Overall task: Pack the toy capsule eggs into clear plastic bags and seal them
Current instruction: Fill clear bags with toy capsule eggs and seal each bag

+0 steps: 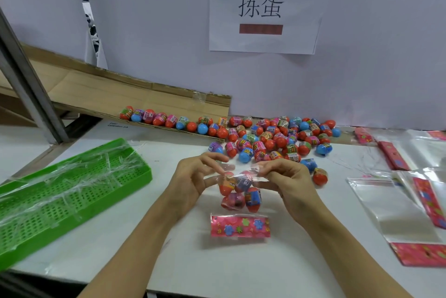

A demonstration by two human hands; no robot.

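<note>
The left hand (193, 178) and the right hand (287, 182) each pinch the open top edge of a clear plastic bag with a pink flower-printed header card (241, 197), fingers curled on the film from either side. The bag hangs between them just above the white desk (169, 261), its pink card end nearest the person. Inside it sit several red and blue toy capsule eggs (252, 197), bunched together. Beyond the hands, a loose heap of the same capsule eggs (272, 138) spreads along the desk's far edge against a cardboard sheet (135, 97). Empty clear bags with pink headers (395, 213) lie to the right. A green perforated plastic tray (60, 191) lies to the left.
</note>
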